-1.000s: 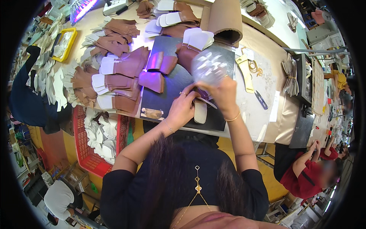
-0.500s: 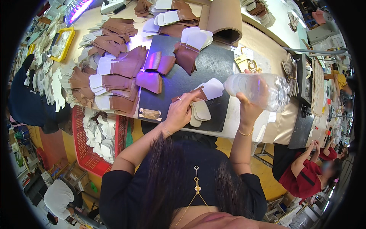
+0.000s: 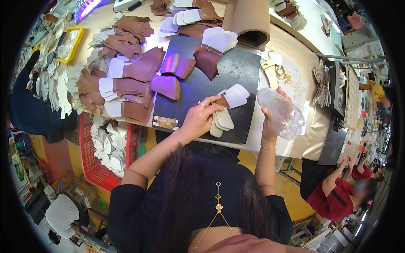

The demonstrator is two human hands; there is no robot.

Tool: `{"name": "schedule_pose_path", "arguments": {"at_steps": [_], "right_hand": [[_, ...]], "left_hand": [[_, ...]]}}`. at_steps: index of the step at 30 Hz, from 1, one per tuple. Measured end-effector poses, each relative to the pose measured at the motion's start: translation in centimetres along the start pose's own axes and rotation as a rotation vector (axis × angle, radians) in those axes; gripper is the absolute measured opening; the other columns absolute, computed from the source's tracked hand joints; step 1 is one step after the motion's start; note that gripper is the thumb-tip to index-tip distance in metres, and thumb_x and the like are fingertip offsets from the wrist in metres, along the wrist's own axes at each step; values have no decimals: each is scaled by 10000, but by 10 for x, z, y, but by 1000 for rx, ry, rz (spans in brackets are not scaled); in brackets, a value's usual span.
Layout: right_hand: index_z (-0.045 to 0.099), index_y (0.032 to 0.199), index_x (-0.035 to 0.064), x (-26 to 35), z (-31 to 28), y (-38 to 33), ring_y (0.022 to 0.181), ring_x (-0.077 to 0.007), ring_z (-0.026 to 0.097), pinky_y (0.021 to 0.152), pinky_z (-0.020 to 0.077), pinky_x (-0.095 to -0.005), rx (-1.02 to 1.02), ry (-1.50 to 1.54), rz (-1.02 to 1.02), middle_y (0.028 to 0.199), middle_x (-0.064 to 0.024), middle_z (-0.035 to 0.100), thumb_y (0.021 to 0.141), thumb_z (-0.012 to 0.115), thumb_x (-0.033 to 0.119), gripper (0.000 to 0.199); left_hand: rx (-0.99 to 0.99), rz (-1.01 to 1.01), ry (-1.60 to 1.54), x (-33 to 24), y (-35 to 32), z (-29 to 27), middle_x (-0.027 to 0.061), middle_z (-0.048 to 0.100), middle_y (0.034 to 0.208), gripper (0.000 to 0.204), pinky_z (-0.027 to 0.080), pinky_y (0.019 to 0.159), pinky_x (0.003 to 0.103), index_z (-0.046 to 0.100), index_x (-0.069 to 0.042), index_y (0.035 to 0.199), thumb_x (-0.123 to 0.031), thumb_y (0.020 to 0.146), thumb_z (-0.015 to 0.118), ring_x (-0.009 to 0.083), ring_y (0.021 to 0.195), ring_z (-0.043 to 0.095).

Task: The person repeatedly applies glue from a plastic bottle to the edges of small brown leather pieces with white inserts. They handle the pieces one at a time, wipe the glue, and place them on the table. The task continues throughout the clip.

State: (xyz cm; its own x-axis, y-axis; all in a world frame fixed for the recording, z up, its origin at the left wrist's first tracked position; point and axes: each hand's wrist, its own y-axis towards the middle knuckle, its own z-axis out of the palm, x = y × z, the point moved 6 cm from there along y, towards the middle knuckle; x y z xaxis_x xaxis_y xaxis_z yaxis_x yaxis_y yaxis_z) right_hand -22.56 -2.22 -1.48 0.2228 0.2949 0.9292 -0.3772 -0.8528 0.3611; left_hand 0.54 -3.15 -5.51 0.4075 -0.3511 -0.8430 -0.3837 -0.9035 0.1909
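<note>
Item: white-and-brown cut pieces, stacked on dark mat, table centre.
L hand is pinching stack, fingers closed on it.
R hand is gripping clear plastic bottle at approx. 3 o'clock of stack, long axis running 10–4 o'clock.
L hand nearer.

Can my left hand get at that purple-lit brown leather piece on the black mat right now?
Probably yes. The left hand rests on the white-tipped pieces on the black mat, and the purple-lit leather piece lies just to its left with only bare mat between them.
</note>
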Motion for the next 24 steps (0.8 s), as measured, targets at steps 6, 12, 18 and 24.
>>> {"name": "schedule_pose_path", "arguments": {"at_steps": [6, 12, 18, 24], "right_hand": [[605, 1253, -5, 29, 73, -15, 1025, -255, 681, 869, 552, -324, 425, -298, -330, 1196, -160, 673, 789, 765, 136, 510], [618, 1241, 16, 25, 35, 20, 1029, -268, 675, 871, 540, -341, -31, -257, -156, 1156, -168, 684, 788, 792, 189, 516], [601, 1217, -19, 12, 68, -1, 984, -234, 665, 818, 554, -321, 281, -281, -148, 1135, -146, 673, 710, 870, 172, 605], [576, 1218, -38, 14, 7, 37, 1015, -235, 655, 867, 558, -347, -64, -363, -117, 1171, -164, 655, 720, 864, 109, 594]], "left_hand": [[-2, -32, 65, -3, 0, 2, 85, 620, 1281, 301, 534, 847, 414, 655, -119, 1067, -16, 786, 630, 316, 1006, 661], [-22, 13, 158, -7, -3, 6, 100, 606, 1296, 310, 529, 878, 403, 640, -91, 1078, -44, 774, 678, 324, 1078, 633], [7, -31, 235, -6, -3, 10, 80, 604, 1308, 304, 531, 865, 406, 646, -119, 1052, -36, 761, 678, 311, 1069, 639], [-38, 17, 132, -9, -3, 7, 46, 623, 1194, 304, 537, 820, 390, 655, -127, 1064, -39, 774, 681, 293, 979, 659]]}}
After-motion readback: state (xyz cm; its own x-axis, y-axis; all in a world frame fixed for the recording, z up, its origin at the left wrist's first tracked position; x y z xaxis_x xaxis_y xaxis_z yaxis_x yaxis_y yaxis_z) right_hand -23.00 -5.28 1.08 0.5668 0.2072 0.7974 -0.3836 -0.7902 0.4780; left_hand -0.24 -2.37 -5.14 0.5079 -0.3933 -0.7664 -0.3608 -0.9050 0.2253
